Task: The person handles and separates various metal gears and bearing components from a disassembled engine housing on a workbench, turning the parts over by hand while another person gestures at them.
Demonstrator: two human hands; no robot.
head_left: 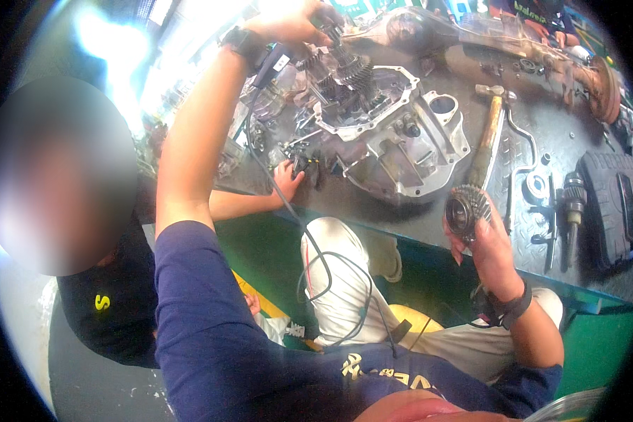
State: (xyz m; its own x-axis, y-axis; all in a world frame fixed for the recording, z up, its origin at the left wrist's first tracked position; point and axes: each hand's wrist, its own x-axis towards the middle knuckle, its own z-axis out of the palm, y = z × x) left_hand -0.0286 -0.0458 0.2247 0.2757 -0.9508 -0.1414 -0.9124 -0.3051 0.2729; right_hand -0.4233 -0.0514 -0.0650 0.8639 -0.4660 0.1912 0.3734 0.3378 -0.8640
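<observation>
While R hand (pixel 498 260) grips gear (pixel 464 212), L hand (pixel 292 27) is by gearset (pixel 353 69) — can't tell grip; shirt (pixel 218 309) has yellow lettering (pixel 421 382).

One metal housing (pixel 415 158) lies on one desk (pixel 580 151). Against that housing: one hammer (pixel 488 137) just right, one bent bar (pixel 534 149) farther right, one toothed shaft (pixel 574 204) and one black case (pixel 615 211) well right, one gear wheel (pixel 466 211) near its lower right, one long axle (pixel 415 29) beyond it. Two wristbands (pixel 519 308): one lower right, one upper left. Small parts to its left are too jumbled to count.
</observation>
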